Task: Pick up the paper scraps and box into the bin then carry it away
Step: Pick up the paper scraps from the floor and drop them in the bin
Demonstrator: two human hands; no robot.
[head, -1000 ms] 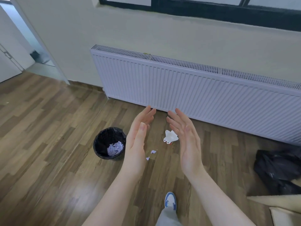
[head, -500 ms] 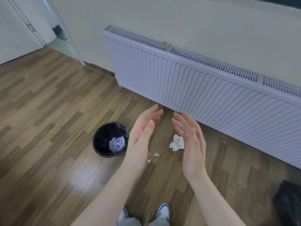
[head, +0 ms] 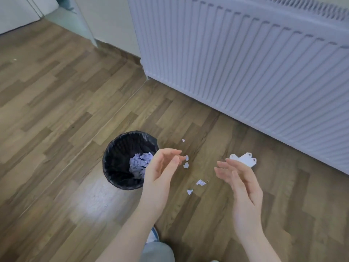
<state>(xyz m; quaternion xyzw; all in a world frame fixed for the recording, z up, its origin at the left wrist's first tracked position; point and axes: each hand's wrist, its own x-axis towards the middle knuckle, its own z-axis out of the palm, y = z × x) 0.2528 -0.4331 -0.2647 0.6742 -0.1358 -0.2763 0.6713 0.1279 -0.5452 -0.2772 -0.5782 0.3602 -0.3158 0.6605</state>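
A small round bin with a black liner point(head: 115, 156) stands on the wood floor and holds crumpled pale paper point(head: 139, 164). To its right, several small paper scraps point(head: 200, 182) lie scattered on the floor. A flattened white box point(head: 245, 159) lies near the radiator. My left hand point(head: 160, 171) hovers beside the bin's right rim, fingers apart and empty. My right hand point(head: 236, 176) hangs over the floor just in front of the white box, fingers spread, holding nothing.
A long white radiator point(head: 245, 63) runs along the wall at the right and back. A doorway point(head: 56, 8) opens at the far left. My shoe and trouser leg point(head: 154, 241) show at the bottom edge.
The view has tilted down and come closer to the floor. Both hands have lowered and moved apart, and more scraps beside the bin have come into sight.
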